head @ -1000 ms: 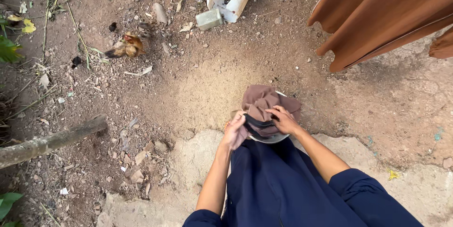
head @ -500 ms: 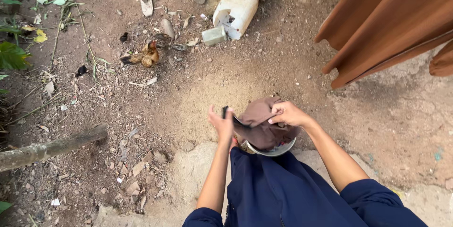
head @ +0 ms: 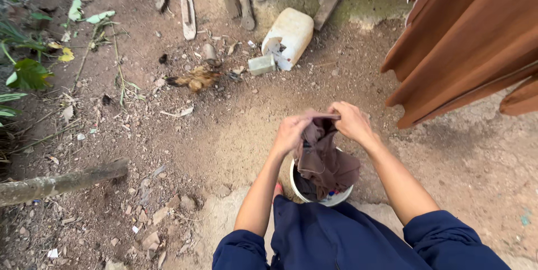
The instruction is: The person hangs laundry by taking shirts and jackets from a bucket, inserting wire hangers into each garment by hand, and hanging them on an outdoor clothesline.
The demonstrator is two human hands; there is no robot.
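Ground: bare brown dirt ground [head: 224,135] with small stones and dry leaves, under everything.
Hanging sheet: big rust-brown cloth sheet [head: 471,40] hangs at the top right, well apart from the hands.
Jug: white plastic jug [head: 291,37] lies on its side in the dirt, far from the person.
Log: grey wooden log [head: 61,181] lies on the left.
Bucket: small round white bucket [head: 314,194] stands on the ground just in front of the person's knees.
Cloth: dark brown wet-looking cloth [head: 325,158] hangs from both hands down into the bucket. Its long way runs up and down, top edge at the hands.
How it handles: it looks soft and floppy, maybe heavy with water. The top edge seems the best place to hold it.
Left hand: left hand [head: 291,132] is closed tight on the cloth's top edge.
Right hand: right hand [head: 352,121] pinches the same edge, beside the left.
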